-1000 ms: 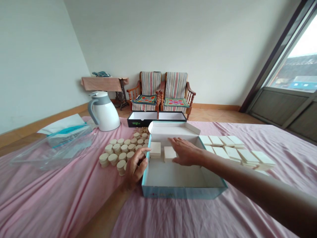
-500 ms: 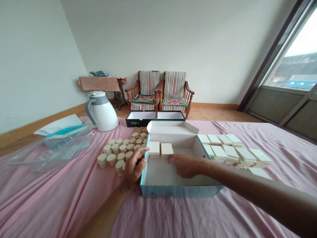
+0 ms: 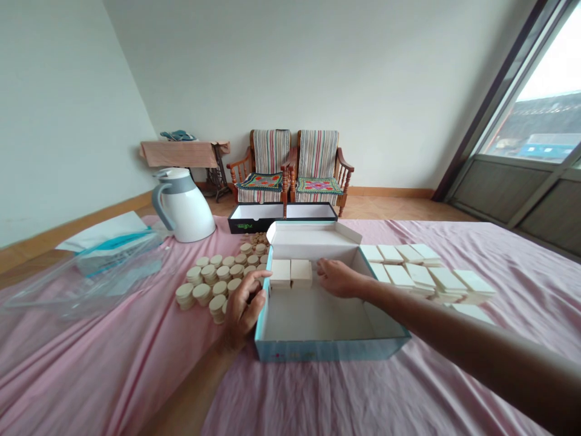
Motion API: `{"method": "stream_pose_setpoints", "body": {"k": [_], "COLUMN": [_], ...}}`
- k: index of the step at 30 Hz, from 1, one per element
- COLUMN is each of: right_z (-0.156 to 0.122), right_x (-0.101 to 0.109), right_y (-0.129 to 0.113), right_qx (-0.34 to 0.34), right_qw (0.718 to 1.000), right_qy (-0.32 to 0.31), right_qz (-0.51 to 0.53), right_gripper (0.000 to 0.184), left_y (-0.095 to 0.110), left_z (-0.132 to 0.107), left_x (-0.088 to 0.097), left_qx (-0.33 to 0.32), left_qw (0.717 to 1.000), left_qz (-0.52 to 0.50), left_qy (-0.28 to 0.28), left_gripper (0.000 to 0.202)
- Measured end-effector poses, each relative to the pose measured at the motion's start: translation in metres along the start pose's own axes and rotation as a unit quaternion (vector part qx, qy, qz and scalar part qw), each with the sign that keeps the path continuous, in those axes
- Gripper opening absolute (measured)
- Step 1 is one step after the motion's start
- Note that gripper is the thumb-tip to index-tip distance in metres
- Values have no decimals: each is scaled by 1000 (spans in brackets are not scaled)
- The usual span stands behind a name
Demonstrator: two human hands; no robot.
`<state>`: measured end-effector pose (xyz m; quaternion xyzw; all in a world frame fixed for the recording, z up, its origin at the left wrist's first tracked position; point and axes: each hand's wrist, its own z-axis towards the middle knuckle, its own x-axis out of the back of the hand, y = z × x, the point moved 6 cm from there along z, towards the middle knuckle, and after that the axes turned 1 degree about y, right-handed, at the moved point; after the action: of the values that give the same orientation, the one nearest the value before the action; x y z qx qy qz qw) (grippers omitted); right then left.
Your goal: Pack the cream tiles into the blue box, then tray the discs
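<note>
A light-blue cardboard box (image 3: 333,350) with a white inside stands before me, its flap raised at the far side. My left hand (image 3: 245,307) is at the box's left wall, index finger on the rim and thumb against the outside. Inside, two stacks of pale square wooden tiles, a left stack (image 3: 281,269) and a right stack (image 3: 301,270), stand side by side in the far left corner. Just right of them is my right hand (image 3: 338,279), fingers curled, with nothing visible in them and a small gap to the tiles.
Several stacks of square tiles (image 3: 447,281) lie right of the box. Stacked round wooden discs (image 3: 222,272) are on its left. Behind are a black box (image 3: 236,225) and a white-grey jug (image 3: 186,209). Clear plastic packaging (image 3: 86,281) lies at left on the pink cloth (image 3: 136,351).
The right tile stack has shifted left and back against the left stack, closing the gap between them. My right hand has moved away from it, farther back and right. My left hand stays put.
</note>
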<state>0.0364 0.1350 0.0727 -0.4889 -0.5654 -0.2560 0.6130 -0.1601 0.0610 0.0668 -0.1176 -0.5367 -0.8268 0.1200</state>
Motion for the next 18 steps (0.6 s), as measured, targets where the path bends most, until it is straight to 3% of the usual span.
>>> {"method": "stream_pose_setpoints", "body": {"k": [5, 8, 13, 18], "right_z": [13, 12, -17, -77], "right_x": [-19, -14, 29, 79], "right_y": [-13, -18, -2, 47], "right_qx": [18, 19, 44, 65], "right_qw": [999, 999, 998, 990], "right_qy": [-31, -28, 18, 121], "right_qz": [26, 23, 34, 37], "right_gripper": [21, 18, 31, 35], "left_y": [1, -1, -4, 1], "left_z": [0, -1, 0, 3], "left_x": [0, 0, -1, 1], "left_qx": [-2, -2, -1, -9], "left_qw": [1000, 1000, 1000, 1000], "left_qz": [6, 2, -1, 23], "left_qy": [-19, -17, -15, -6], "left_gripper": [39, 38, 38, 40]}}
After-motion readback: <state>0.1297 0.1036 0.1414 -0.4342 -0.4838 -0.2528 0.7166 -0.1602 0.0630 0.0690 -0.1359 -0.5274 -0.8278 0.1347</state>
